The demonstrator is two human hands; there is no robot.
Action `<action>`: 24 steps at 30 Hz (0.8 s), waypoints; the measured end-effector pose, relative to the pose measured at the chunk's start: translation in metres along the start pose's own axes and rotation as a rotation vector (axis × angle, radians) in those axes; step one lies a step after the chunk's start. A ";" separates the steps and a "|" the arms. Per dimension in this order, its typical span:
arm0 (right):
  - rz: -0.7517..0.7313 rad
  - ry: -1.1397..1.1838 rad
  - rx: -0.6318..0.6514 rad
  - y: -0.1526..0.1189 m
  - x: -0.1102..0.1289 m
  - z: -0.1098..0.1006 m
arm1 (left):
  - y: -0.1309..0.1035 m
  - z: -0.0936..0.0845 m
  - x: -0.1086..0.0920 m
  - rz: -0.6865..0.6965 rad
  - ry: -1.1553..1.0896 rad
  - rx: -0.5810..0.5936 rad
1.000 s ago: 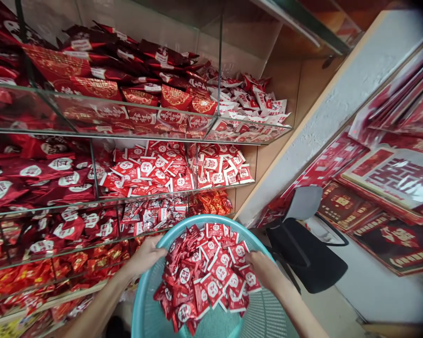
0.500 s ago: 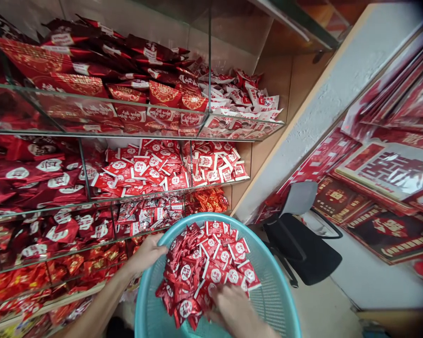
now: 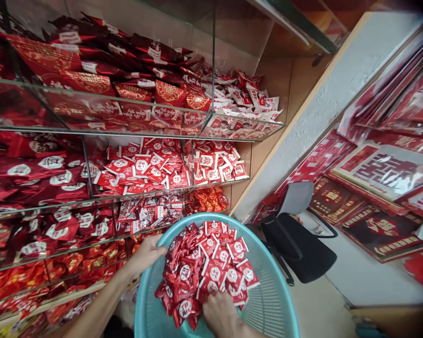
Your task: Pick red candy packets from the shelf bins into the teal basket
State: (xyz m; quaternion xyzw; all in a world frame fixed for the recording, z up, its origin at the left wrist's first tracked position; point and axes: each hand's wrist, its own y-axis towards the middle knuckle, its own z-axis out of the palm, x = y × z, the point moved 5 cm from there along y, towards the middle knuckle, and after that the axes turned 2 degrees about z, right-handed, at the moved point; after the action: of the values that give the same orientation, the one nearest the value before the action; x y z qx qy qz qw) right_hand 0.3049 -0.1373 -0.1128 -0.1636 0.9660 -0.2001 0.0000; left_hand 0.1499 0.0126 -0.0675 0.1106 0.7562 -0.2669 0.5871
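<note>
While the left hand (image 3: pixel 150 253) clasps the rim of a teal mesh basket (image 3: pixel 292 300), the right hand (image 3: pixel 221 310) reaches down inside it.

Left grip: closed on the rim at the basket's left side, thumb over the edge, the other fingers largely hidden. Right grip: fingers curled at the lower edge of the heap; whether it has hold of anything cannot be told.

Contents of basket: one overlapping heap of small red packets (image 3: pixel 215 273) with white labels, bare mesh showing to their right.

Beyond the basket: tiered glass-fronted shelving (image 3: pixel 285 70). Upper tier, large dark red bags (image 3: pixel 88 84) and, at the right end, white-and-red packets (image 3: pixel 261 101). Next tier, maroon bags (image 3: pixel 49 180), then bright red packets (image 3: pixel 144 164). Below, at right, orange wrapped pieces (image 3: pixel 211 199).

Right side: one black chair (image 3: pixel 299 249), grey-backed, near a pale wall (image 3: pixel 299 126); red printed goods (image 3: pixel 391 173) alongside.
</note>
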 end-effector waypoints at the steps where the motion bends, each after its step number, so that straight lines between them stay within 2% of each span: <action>1: 0.074 -0.017 0.036 -0.002 -0.003 -0.004 | 0.000 -0.001 0.001 0.001 -0.003 -0.005; 4: 0.229 -0.014 0.123 -0.013 -0.016 -0.026 | -0.001 -0.002 0.004 -0.014 -0.022 -0.012; 7: 0.227 0.149 0.136 -0.026 -0.038 -0.053 | -0.001 -0.001 0.006 -0.031 -0.034 0.000; 9: 0.150 0.434 0.144 -0.034 -0.053 -0.067 | 0.000 0.000 0.005 -0.029 -0.036 0.010; 12: 0.095 0.967 0.214 -0.040 -0.075 -0.077 | 0.001 0.000 0.005 -0.020 -0.043 0.018; 15: 0.087 1.230 0.183 -0.040 -0.094 -0.083 | 0.001 0.000 0.004 -0.015 -0.041 0.021; 21: 0.124 1.294 0.071 -0.022 -0.133 -0.088 | 0.001 -0.002 0.003 -0.027 -0.012 -0.001; 24: 0.210 1.050 -0.004 -0.009 -0.151 -0.087 | 0.002 -0.002 0.002 -0.015 -0.007 0.006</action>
State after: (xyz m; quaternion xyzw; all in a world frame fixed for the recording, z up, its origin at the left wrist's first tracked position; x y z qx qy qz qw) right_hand 0.4446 -0.0638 -0.0395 0.0563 0.8476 -0.2520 -0.4635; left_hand 0.1487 0.0144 -0.0699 0.1057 0.7542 -0.2739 0.5873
